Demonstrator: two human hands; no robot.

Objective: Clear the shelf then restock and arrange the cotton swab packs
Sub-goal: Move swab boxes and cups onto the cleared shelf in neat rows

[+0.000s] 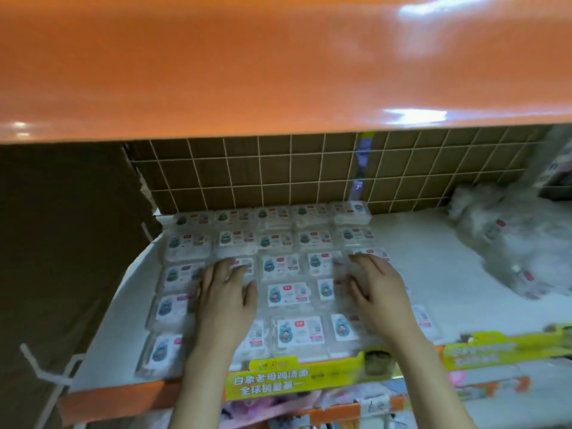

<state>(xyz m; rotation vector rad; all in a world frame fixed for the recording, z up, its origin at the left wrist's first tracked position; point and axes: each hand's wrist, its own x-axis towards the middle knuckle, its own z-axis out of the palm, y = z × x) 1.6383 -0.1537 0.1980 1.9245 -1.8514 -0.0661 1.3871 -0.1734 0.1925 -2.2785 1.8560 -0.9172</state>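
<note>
We find packs gridded on the shelf, frame centre. Left hand and right hand press flat, fingers apart. Uneven pushing could skew rows.

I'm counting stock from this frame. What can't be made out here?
- Head view: cotton swab packs under the left hand and right hand are hidden.
- Label print: too small and blurred.
- White bagged heap, right: motion-blurred, contents unclear.
- Lower shelf goods: cut off by the bottom edge.
</note>
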